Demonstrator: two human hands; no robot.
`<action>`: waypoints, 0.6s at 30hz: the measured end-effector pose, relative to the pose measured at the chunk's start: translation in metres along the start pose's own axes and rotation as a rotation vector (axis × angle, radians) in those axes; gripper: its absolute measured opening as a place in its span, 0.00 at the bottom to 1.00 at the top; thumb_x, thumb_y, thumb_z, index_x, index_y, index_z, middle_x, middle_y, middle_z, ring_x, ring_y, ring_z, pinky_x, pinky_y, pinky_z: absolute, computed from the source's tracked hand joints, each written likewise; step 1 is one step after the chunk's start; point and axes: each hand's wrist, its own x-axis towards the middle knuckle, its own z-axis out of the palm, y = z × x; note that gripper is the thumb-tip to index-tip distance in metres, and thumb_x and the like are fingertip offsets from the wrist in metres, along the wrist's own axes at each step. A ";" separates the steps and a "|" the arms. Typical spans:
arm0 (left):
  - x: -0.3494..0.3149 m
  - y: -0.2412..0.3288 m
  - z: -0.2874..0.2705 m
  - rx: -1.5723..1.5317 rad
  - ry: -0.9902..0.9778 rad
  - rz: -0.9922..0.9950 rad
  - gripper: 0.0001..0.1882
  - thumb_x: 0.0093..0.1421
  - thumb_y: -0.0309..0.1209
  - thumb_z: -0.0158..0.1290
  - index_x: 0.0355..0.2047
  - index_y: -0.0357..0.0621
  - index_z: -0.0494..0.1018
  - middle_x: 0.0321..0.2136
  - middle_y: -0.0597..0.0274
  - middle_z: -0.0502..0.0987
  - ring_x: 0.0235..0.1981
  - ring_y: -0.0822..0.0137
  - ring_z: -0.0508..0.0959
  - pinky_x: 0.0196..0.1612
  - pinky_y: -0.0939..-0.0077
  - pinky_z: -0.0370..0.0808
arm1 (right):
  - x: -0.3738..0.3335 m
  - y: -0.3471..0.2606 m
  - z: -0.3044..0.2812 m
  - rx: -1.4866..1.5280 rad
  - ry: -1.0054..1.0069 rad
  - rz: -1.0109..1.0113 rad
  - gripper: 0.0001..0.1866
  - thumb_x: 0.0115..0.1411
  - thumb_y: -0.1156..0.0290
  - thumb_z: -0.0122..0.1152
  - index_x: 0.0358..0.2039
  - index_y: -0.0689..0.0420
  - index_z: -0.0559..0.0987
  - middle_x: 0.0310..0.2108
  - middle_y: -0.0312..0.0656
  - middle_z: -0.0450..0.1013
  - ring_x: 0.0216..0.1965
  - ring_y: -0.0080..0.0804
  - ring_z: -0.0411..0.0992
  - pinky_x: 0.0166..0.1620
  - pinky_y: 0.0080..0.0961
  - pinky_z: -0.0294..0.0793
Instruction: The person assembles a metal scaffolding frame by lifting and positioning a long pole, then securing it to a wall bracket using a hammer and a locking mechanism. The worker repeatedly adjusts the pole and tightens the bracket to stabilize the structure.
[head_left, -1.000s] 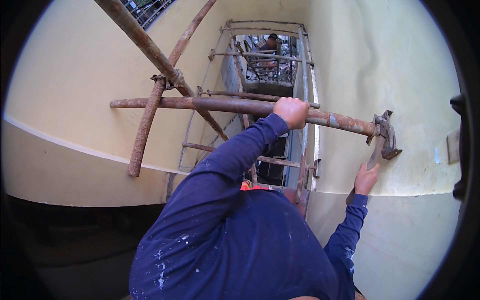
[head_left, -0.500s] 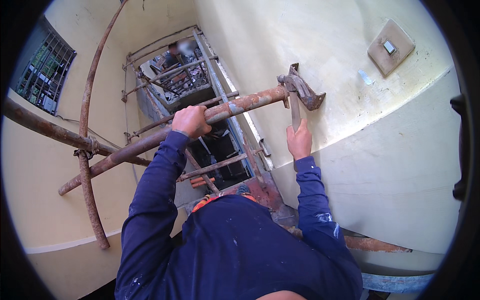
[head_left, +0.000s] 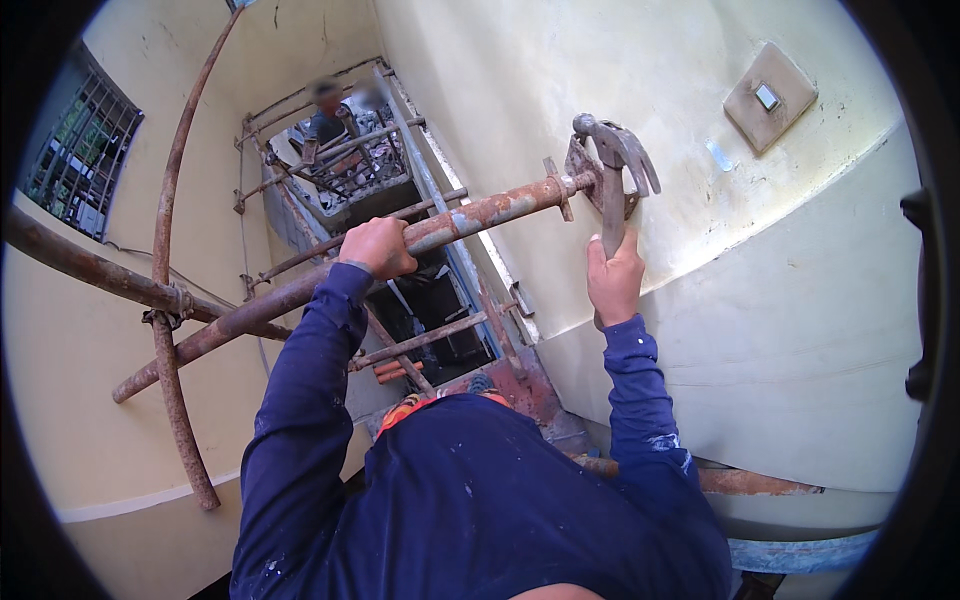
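The person's left hand (head_left: 378,248), at ten o'clock, is wrapped around a rusty pipe (head_left: 470,218) that slants across the view from between eight and nine o'clock up toward one o'clock. Their right hand (head_left: 615,280), at three o'clock, is clenched on the handle of a hammer (head_left: 611,190), whose metal head lies between one and two o'clock, over the plate (head_left: 585,158) at the pipe's end. Whether head and plate touch is hard to tell from this angle.

The pipe looks stiff, heavy and rough (rust should give the palm some bite), so a hold near its middle seems best for balance. The hammer is probably top-heavy and suits a grip lower on the handle.

Counted up: one pipe with one end plate, one hammer, two bars crossing at nine o'clock, an upright one (head_left: 168,230) and a slanting one (head_left: 80,262), one barred window (head_left: 85,145) at ten, and one wall switch (head_left: 768,97) at two.
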 end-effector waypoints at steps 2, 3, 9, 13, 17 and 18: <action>0.001 0.002 -0.002 0.005 -0.008 0.020 0.26 0.42 0.40 0.64 0.43 0.47 0.83 0.37 0.47 0.84 0.41 0.47 0.84 0.48 0.56 0.80 | -0.004 0.008 0.006 -0.050 0.059 0.002 0.19 0.61 0.63 0.61 0.45 0.64 0.70 0.29 0.63 0.77 0.32 0.66 0.77 0.37 0.57 0.75; 0.003 0.004 -0.003 0.001 -0.018 0.010 0.26 0.42 0.40 0.64 0.43 0.47 0.83 0.37 0.47 0.84 0.41 0.47 0.84 0.48 0.56 0.80 | -0.003 0.024 0.010 -0.173 0.012 0.008 0.19 0.60 0.63 0.61 0.45 0.64 0.70 0.29 0.63 0.77 0.32 0.66 0.77 0.37 0.57 0.75; 0.000 -0.001 -0.006 -0.025 -0.043 0.009 0.26 0.42 0.40 0.65 0.44 0.46 0.83 0.38 0.47 0.84 0.41 0.48 0.84 0.48 0.59 0.80 | 0.018 0.008 -0.001 -0.284 -0.103 0.024 0.18 0.60 0.63 0.61 0.43 0.63 0.69 0.30 0.65 0.77 0.35 0.66 0.77 0.39 0.55 0.76; 0.003 0.000 -0.004 -0.030 -0.049 0.023 0.26 0.42 0.40 0.64 0.44 0.45 0.83 0.38 0.46 0.84 0.42 0.48 0.84 0.48 0.59 0.80 | 0.013 0.014 0.001 -0.206 -0.065 0.059 0.17 0.60 0.64 0.60 0.41 0.64 0.70 0.32 0.66 0.77 0.36 0.66 0.77 0.40 0.54 0.76; 0.004 0.003 -0.004 -0.051 -0.079 0.024 0.26 0.41 0.40 0.64 0.43 0.44 0.83 0.38 0.46 0.84 0.42 0.49 0.84 0.48 0.59 0.81 | 0.050 -0.003 -0.019 -0.509 -0.343 0.047 0.16 0.60 0.66 0.60 0.40 0.66 0.70 0.34 0.68 0.77 0.39 0.66 0.77 0.42 0.53 0.77; 0.002 -0.002 -0.007 -0.054 -0.081 0.008 0.26 0.41 0.40 0.64 0.43 0.44 0.83 0.38 0.46 0.84 0.42 0.49 0.84 0.48 0.59 0.81 | 0.047 -0.018 -0.024 -0.426 -0.269 0.052 0.17 0.59 0.65 0.61 0.40 0.66 0.70 0.34 0.68 0.77 0.40 0.66 0.77 0.43 0.53 0.77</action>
